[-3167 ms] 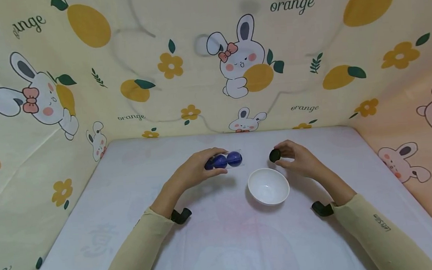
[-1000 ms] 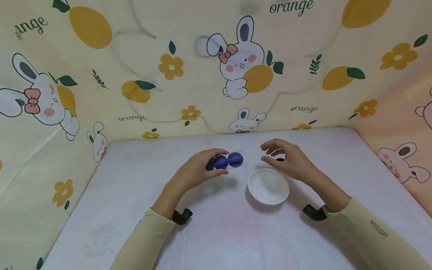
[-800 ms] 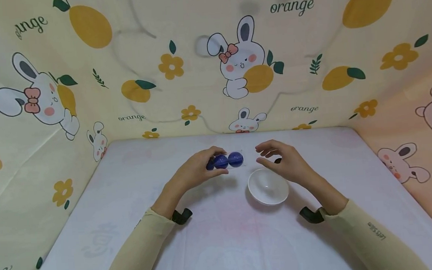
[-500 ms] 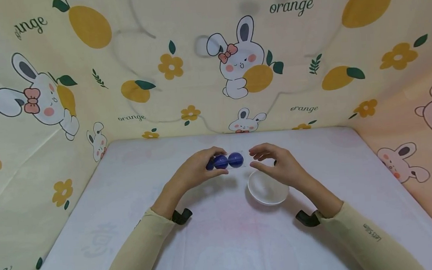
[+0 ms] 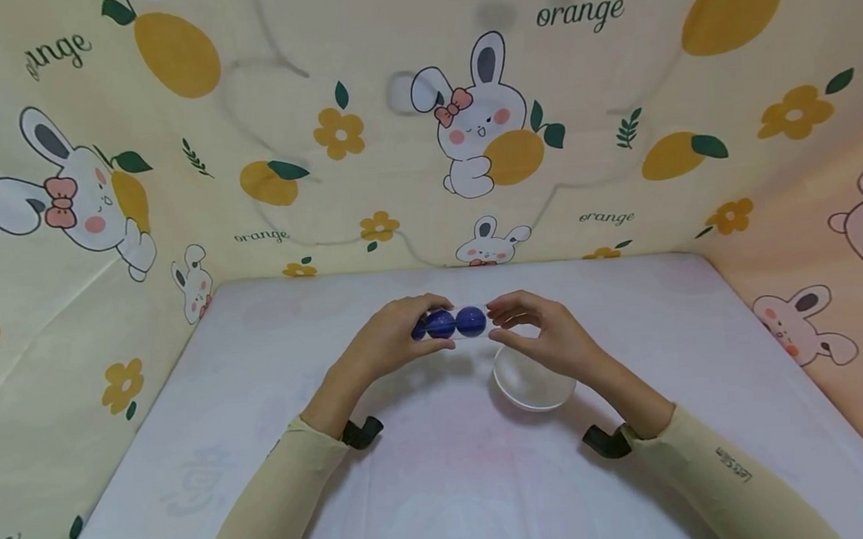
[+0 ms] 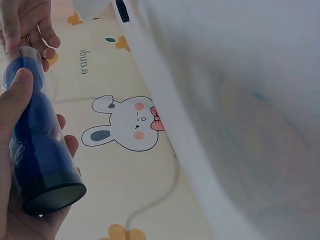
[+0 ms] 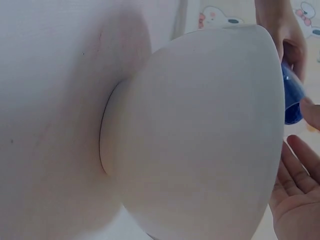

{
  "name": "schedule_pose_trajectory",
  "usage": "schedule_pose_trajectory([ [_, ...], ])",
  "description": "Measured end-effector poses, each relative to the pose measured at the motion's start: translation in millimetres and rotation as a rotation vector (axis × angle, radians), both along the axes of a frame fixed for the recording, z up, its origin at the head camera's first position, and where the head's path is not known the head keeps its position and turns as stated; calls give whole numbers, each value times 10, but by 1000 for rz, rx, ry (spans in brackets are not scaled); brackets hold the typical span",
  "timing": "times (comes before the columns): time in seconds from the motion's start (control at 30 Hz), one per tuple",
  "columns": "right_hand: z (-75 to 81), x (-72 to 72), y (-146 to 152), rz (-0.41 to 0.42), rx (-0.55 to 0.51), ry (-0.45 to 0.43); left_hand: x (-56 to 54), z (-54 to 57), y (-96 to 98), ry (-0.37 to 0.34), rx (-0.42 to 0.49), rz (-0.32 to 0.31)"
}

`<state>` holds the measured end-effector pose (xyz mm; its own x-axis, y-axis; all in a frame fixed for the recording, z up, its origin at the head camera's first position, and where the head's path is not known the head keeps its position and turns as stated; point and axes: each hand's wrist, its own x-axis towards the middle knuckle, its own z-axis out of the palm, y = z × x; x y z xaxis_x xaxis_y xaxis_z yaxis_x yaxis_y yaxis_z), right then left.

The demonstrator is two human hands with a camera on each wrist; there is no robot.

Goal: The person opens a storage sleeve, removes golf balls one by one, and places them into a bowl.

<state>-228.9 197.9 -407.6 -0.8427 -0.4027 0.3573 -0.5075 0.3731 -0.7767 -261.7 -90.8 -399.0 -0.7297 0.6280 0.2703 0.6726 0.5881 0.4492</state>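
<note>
My left hand point(image 5: 387, 339) grips a clear tube holding blue balls point(image 5: 470, 322), tilted nearly level above the table. In the left wrist view the tube point(image 6: 42, 125) has a black cap point(image 6: 55, 198) on one end, and its other end is uncapped. My right hand point(image 5: 544, 332) has its fingers apart, with fingertips right at the uncapped end. Below that hand stands a white bowl point(image 5: 533, 389), its back rim partly hidden by the hand. A second black cap point(image 6: 122, 11) lies on the table in the left wrist view.
The white table point(image 5: 432, 487) meets a patterned cloth backdrop point(image 5: 392, 139) behind and at both sides. A black wrist mount point(image 5: 363, 432) sits at the left sleeve, another mount point(image 5: 606, 441) at the right sleeve.
The right hand held a black cap at first, put it down on the table right of the bowl, and moved left to the tube's end. The left hand has stayed put.
</note>
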Motion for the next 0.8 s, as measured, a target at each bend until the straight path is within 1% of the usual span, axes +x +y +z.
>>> schedule_pose_trajectory([
  [0.1,-5,-2,-8,-4,1,9,-2,19,1,23,-15,1],
  [0.2,-4,-2,-16,-10,2,18,-5,41,5,28,-37,15],
  [0.37,-8,1,-38,-14,-9,10,-11,65,5,39,-59,28],
  [0.5,-20,-2,-46,-15,-20,6,-12,93,3,60,-69,26],
  [0.8,-33,-15,-62,-24,-14,7,-15,148,-14,134,-112,30],
])
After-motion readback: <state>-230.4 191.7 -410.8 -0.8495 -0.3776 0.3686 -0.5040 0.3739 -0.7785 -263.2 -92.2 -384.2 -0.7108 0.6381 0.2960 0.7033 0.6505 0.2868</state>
